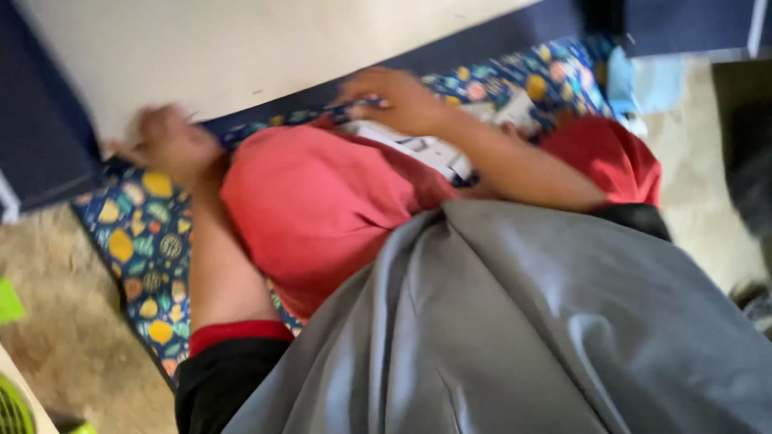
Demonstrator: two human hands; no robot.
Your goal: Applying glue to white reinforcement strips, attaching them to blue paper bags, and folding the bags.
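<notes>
While both arms stretch forward over the red cloth (pixel 314 209), the left hand (pixel 165 141) presses at the patterned sheet (pixel 141 241) beyond the cloth's far-left corner; blur hides whether its fingers are closed. The right hand (pixel 398 100) looks pinched on the sheet's edge beyond the cloth's far side, seemingly to pull it taut. A grey garment (pixel 523 329) hangs nearer the camera than the cloth.
</notes>
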